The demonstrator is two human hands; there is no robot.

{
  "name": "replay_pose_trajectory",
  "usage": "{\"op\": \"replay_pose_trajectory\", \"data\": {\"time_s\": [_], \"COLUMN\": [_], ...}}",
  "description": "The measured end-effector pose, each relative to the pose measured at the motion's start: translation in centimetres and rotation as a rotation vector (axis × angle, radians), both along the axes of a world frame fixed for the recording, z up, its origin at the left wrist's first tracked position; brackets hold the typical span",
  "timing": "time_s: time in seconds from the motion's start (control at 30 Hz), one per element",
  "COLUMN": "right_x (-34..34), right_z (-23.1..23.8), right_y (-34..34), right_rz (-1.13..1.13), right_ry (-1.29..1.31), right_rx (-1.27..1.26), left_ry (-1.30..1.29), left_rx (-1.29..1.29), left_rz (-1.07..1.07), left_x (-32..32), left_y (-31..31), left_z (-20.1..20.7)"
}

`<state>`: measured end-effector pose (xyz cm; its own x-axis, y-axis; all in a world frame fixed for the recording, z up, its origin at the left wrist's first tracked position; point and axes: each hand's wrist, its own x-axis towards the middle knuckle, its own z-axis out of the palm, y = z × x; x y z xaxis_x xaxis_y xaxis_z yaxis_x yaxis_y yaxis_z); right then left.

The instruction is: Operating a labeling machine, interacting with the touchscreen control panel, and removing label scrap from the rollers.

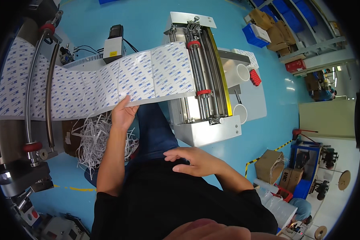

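A wide white film strip (138, 74) with a repeating blue print stretches from the roller machine (29, 92) at the left to the metal roller unit (202, 76) at the right. My left hand (124, 115) grips the strip's near edge, thumb on top and the other fingers partly hidden beneath. In front of my body, my right hand (194, 161) hovers with its fingers stretched out and nothing in it. Red rings (203, 92) sit on the unit's rollers, where the strip's right end enters.
Shredded white strips (94, 140) lie heaped below the film. Two white cardboard-like cores (240, 114) and a red textured piece (255, 77) rest on the grey table (258, 104) behind the roller unit. Cardboard boxes (270, 166) stand at the right; another person (302, 209) is at lower right.
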<state>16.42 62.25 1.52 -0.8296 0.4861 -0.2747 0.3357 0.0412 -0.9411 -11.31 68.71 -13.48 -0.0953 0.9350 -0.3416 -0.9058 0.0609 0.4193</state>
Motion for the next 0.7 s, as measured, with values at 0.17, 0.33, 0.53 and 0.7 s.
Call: {"op": "replay_pose_trajectory", "data": {"time_s": [0.17, 0.33, 0.53, 0.7], "right_x": [1.0, 0.8, 1.5, 1.9], "right_z": [-0.3, -0.9, -1.5, -2.0], "right_y": [0.3, 0.0, 0.1, 0.1], "right_rz": [0.025, 0.007, 0.011, 0.013], "right_ry": [0.04, 0.042, 0.052, 0.049], "right_rx": [0.007, -0.046, -0.04, -0.034], "left_ry": [-0.02, 0.042, 0.053, 0.08], "left_rx": [0.002, -0.029, -0.001, -0.023], "left_rz": [-0.024, -0.037, -0.027, 0.012], "left_x": [-2.2, -2.4, -3.0, -3.3], "left_y": [-1.3, -1.7, -2.1, -1.7], "left_z": [-1.7, -3.7, -3.4, -3.6]}}
